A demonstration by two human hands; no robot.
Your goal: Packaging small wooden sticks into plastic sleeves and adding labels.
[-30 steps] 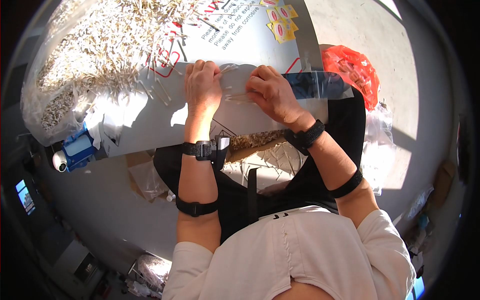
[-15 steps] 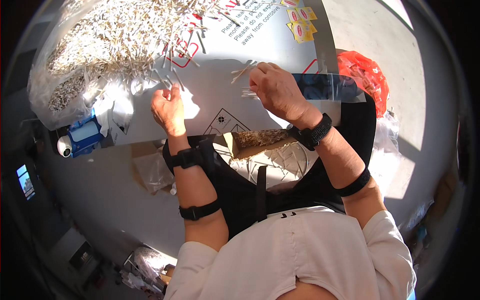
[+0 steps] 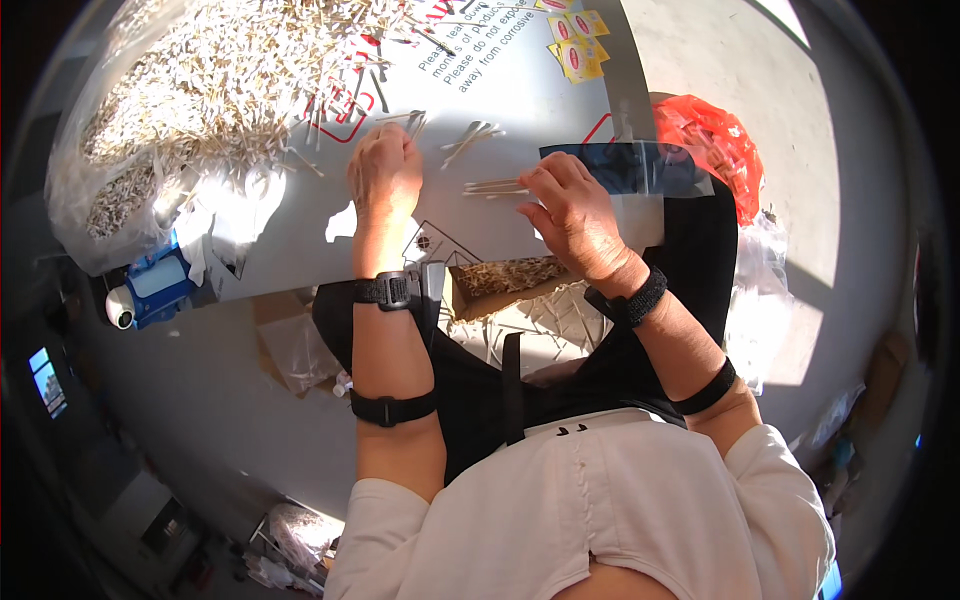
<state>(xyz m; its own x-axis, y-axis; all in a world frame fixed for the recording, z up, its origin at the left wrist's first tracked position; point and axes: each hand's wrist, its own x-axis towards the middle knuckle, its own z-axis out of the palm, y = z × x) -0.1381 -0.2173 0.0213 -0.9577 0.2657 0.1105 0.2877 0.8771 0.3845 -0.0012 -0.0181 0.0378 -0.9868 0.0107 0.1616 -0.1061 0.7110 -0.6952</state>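
My left hand (image 3: 386, 172) is over the printed grey tabletop, fingers bent together, with a few cotton swabs (image 3: 414, 122) sticking out past the fingertips. To its right, my right hand (image 3: 578, 212) has curled fingers closed at the ends of a small row of cotton swabs (image 3: 490, 187) pointing left; the exact grip is partly hidden. Between the hands lies a loose little group of cotton swabs (image 3: 472, 138). A big heap of cotton swabs (image 3: 210, 90) spills from a clear plastic bag (image 3: 68, 190) at the far left.
Small yellow packets (image 3: 578, 50) lie at the far right of the table. A dark clear-ended plastic sleeve (image 3: 620, 168) sits by my right hand, with a red bag (image 3: 712, 150) beyond it. A blue-and-white bottle (image 3: 158, 284) is at the left edge. An open carton (image 3: 520, 285) stands below the front edge.
My left hand has moved right and forward, away from the heap's edge, and now has swabs at its fingertips. My right hand has shifted slightly right and nearer, down to the swab row.
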